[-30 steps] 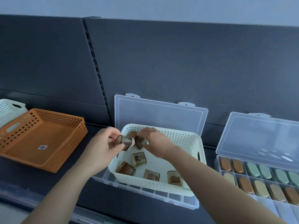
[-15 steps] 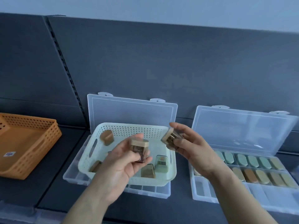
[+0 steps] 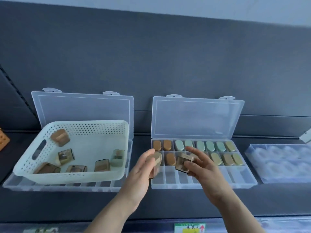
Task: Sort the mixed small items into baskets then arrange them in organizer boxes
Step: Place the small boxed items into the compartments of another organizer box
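Over the divided organizer box (image 3: 242, 180): each hand holds one small capped piece.
Left hand (image 3: 140, 174) curls round a tan-capped piece (image 3: 157, 159); right hand (image 3: 204, 169) pinches a clear brown piece (image 3: 181, 163), both above the box's left half. Beyond the fingertips: two rows of stored pieces (image 3: 210, 146), brown, green, tan. Left of the left hand: white basket (image 3: 75, 177) with six more pieces, sitting on a second open box (image 3: 67, 188).

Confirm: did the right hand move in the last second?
Yes. The right hand went rightward, off the white basket to over the partly filled organizer box.
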`<state>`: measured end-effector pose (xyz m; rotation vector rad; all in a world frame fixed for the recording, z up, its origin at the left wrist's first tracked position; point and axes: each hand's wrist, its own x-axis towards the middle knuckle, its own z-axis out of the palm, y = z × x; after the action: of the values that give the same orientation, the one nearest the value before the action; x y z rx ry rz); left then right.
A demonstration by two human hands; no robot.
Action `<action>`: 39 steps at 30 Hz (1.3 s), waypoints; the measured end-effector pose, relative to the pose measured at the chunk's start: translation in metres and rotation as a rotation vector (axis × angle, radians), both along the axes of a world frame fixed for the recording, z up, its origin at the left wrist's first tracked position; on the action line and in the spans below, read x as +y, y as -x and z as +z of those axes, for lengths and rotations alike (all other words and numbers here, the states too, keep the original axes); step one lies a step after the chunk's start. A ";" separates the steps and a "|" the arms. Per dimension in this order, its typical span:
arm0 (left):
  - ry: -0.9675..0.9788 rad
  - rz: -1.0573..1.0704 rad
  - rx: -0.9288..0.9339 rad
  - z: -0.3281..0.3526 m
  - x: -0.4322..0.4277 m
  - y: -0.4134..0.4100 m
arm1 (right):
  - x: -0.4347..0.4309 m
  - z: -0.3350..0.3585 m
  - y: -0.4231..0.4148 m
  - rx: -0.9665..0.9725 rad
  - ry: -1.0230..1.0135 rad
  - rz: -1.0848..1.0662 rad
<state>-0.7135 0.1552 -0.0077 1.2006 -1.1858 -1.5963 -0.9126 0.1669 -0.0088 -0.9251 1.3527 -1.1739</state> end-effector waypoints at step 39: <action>0.364 -0.037 -0.778 -0.041 0.001 0.009 | -0.015 -0.035 -0.007 1.072 0.138 0.402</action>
<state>-0.7223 0.1562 -0.0490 1.6005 -1.8857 -0.8649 -0.9058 0.1516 -0.0435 -1.9761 1.7637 -0.4176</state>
